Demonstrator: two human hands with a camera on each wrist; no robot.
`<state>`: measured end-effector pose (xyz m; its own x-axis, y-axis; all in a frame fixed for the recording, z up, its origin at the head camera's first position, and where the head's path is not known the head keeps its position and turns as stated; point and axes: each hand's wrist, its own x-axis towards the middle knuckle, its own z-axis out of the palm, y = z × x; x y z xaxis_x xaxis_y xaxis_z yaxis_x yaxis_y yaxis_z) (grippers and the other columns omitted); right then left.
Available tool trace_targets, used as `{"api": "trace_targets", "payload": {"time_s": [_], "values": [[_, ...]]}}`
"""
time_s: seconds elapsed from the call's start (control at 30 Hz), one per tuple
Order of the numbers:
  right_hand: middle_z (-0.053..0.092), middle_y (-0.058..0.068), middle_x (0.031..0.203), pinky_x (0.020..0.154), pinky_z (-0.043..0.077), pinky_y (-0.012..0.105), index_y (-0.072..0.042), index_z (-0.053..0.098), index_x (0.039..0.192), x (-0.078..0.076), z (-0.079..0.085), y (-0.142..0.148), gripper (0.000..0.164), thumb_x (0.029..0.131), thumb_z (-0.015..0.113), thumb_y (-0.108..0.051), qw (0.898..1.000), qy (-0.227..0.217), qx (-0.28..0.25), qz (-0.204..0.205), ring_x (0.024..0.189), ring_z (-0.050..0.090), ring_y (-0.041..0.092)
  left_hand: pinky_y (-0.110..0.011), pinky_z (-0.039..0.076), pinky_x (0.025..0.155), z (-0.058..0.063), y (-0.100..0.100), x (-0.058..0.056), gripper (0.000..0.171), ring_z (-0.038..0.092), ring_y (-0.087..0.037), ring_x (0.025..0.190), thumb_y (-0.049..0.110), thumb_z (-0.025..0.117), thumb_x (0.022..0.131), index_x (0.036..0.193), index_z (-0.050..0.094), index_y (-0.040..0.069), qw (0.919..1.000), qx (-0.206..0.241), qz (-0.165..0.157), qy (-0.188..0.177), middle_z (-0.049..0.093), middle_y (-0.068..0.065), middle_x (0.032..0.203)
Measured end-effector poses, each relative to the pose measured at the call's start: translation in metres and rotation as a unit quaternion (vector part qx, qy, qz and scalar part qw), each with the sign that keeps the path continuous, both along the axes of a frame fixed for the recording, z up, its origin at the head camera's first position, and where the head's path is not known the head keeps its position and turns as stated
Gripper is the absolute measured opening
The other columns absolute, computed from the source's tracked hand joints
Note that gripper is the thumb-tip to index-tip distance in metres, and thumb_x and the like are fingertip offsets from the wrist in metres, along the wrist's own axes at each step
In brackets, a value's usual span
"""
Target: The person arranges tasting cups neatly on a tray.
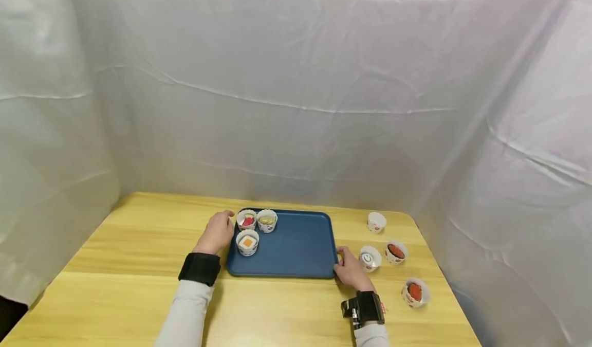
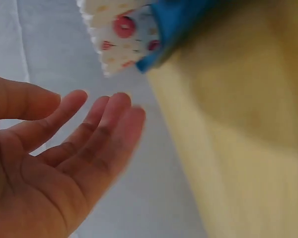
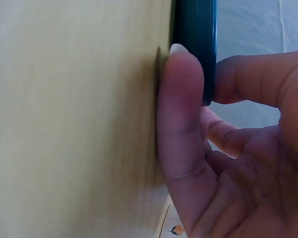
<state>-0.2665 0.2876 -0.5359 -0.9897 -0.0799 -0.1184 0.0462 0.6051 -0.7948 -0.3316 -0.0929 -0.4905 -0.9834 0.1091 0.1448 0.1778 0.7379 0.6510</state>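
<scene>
While the right hand (image 1: pixel 350 270) pinches one blue tray (image 1: pixel 296 244), the left hand (image 1: pixel 217 233) is just beside its other end.
Right thumb and fingers are clamped on the tray's edge by the near right corner; the left fingers are loose, with the thumb apart. The tray is at the middle of one yellow table (image 1: pixel 139 239), with three cups (image 1: pixel 247 249) at its left end. Four more cups (image 1: pixel 394 259) stand to the right: two with red inside, one with a pale swirl, one white inside.

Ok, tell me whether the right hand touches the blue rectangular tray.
Touching. The right wrist view shows the right hand pinching the edge of the blue rectangular tray, one digit on each side.
</scene>
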Motion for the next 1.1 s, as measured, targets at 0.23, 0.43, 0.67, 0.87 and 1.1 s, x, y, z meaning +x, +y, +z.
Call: {"api": "trace_targets", "payload": {"time_s": [0.23, 0.43, 0.67, 0.87, 1.1], "values": [[0.051, 0.01, 0.081, 0.055, 0.048, 0.032, 0.006, 0.04, 0.145, 0.003, -0.004, 0.008, 0.049, 0.098, 0.05, 0.002, 1.0, -0.002, -0.002, -0.005, 0.057, 0.053, 0.019, -0.041, 0.052, 0.071, -0.022, -0.004, 0.012, 0.039, 0.058, -0.027, 0.078, -0.003, 0.055, 0.093, 0.129, 0.053, -0.019, 0.9987, 0.032, 0.004, -0.04, 0.064, -0.023, 0.097], [0.051, 0.012, 0.082, 0.056, 0.054, 0.035, 0.006, 0.041, 0.145, 0.007, -0.004, 0.008, 0.048, 0.098, 0.051, 0.003, 1.0, -0.009, -0.017, -0.014, 0.059, 0.054, 0.02, -0.038, 0.051, 0.071, -0.033, -0.003, 0.021, 0.045, 0.055, -0.026, 0.081, -0.003, 0.07, 0.087, 0.126, 0.055, -0.017, 0.9959, 0.054, 0.006, -0.072, 0.058, -0.017, 0.092], [0.05, 0.01, 0.082, 0.056, 0.054, 0.033, 0.006, 0.04, 0.146, 0.003, -0.006, 0.003, 0.049, 0.099, 0.051, 0.001, 1.0, -0.006, -0.005, -0.008, 0.061, 0.053, 0.018, -0.036, 0.049, 0.07, -0.04, -0.003, 0.033, 0.047, 0.054, -0.025, 0.082, -0.006, 0.073, 0.083, 0.124, 0.056, -0.017, 0.9945, 0.069, 0.011, -0.078, 0.057, -0.015, 0.09], [0.052, 0.008, 0.081, 0.057, 0.05, 0.032, 0.009, 0.043, 0.143, 0.004, 0.005, 0.0, 0.046, 0.099, 0.053, -0.003, 1.0, 0.001, 0.02, -0.005, 0.062, 0.051, 0.018, -0.031, 0.042, 0.064, -0.043, -0.001, 0.042, 0.048, 0.05, -0.023, 0.078, -0.012, 0.07, 0.08, 0.125, 0.053, -0.019, 0.993, 0.083, 0.014, -0.083, 0.053, -0.011, 0.084], [0.061, 0.011, 0.095, 0.062, 0.044, 0.032, 0.009, 0.044, 0.144, 0.01, 0.029, 0.005, 0.044, 0.102, 0.049, -0.005, 0.998, 0.047, 0.039, -0.032, 0.072, 0.054, 0.018, -0.032, 0.044, 0.065, -0.038, 0.002, 0.043, 0.05, 0.053, -0.025, 0.081, -0.012, 0.068, 0.082, 0.128, 0.051, -0.019, 0.9931, 0.064, 0.02, -0.096, 0.053, -0.013, 0.086]]}}
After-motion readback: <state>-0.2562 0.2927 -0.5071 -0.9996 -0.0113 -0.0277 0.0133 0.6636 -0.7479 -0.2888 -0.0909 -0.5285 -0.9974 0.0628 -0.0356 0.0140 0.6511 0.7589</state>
